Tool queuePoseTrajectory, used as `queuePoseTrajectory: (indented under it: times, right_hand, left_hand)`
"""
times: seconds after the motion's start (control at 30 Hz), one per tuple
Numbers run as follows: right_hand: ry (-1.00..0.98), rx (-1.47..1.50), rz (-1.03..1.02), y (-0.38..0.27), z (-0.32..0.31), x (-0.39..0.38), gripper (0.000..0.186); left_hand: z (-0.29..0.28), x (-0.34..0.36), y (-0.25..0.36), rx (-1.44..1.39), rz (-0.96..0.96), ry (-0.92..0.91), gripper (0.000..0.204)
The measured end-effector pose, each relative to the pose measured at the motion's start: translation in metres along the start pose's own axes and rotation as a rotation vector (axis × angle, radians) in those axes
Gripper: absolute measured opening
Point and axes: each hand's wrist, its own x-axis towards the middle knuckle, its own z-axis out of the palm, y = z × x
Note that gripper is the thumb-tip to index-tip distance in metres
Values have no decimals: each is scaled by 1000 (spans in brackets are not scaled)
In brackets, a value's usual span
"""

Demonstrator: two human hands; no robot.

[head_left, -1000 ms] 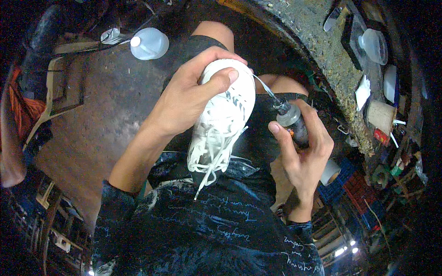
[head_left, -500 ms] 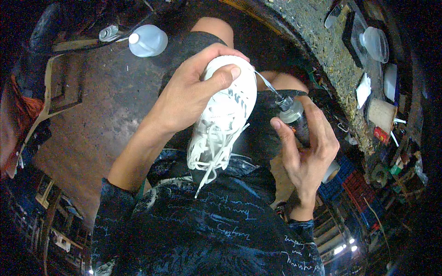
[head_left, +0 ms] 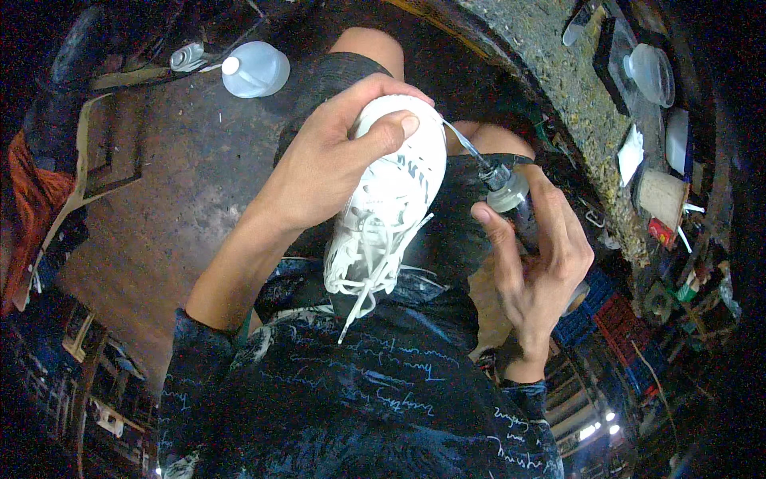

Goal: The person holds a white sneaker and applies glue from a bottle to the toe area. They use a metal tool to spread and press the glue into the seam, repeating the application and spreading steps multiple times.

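A white lace-up sneaker (head_left: 395,180) is above my lap, its toe pointing away from me and its loose laces hanging toward my belly. My left hand (head_left: 339,152) is closed around the toe end, thumb pressed on top and fingers curled over the far edge. In my right hand (head_left: 538,247) is a small translucent squeeze bottle (head_left: 508,193), tilted toward the shoe. Its long thin nozzle (head_left: 465,144) reaches the right side of the toe, near the sole edge. Whether the tip touches there I cannot tell. My palm and fingers hide most of the bottle's body.
A translucent jug (head_left: 255,70) with a white cap stands on the brown floor at the far left. Along the right runs a rough stone-like ledge (head_left: 550,80). A clear plastic cup (head_left: 650,76), white paper (head_left: 630,157) and a beige container (head_left: 662,197) lie beside it.
My right hand has shifted very slightly to the right, with the bottle still in it. The shoe and my left hand have hardly moved.
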Motion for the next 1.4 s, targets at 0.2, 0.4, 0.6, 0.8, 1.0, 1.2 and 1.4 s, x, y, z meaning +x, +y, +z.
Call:
queuePoseTrajectory:
  times: [0.2,0.4,0.6,0.8,1.0,1.2,1.4]
  right_hand:
    - [-23,13,35,-2,-1,0,45]
    - [4,53,43,1,2,-2,46]
    - [-27,61,109,1,0,-5,46]
    - [-17,65,75,3,2,-4,45]
    - [-13,40,49,2,1,-2,45]
    - [-32,47,70,1,1,0,45]
    - [-31,61,92,2,1,-4,46]
  left_hand:
    - [0,0,-1,-16,-14,1,27]
    - [-2,1,-1,9,-15,-39,27]
    - [-4,1,-2,60,-25,-23,29]
    - [-4,2,-4,37,-7,-36,28]
    - [-2,3,-3,28,-4,-44,27]
    - [-2,3,-3,37,-2,-45,28]
    - [-1,3,0,65,-23,-24,28]
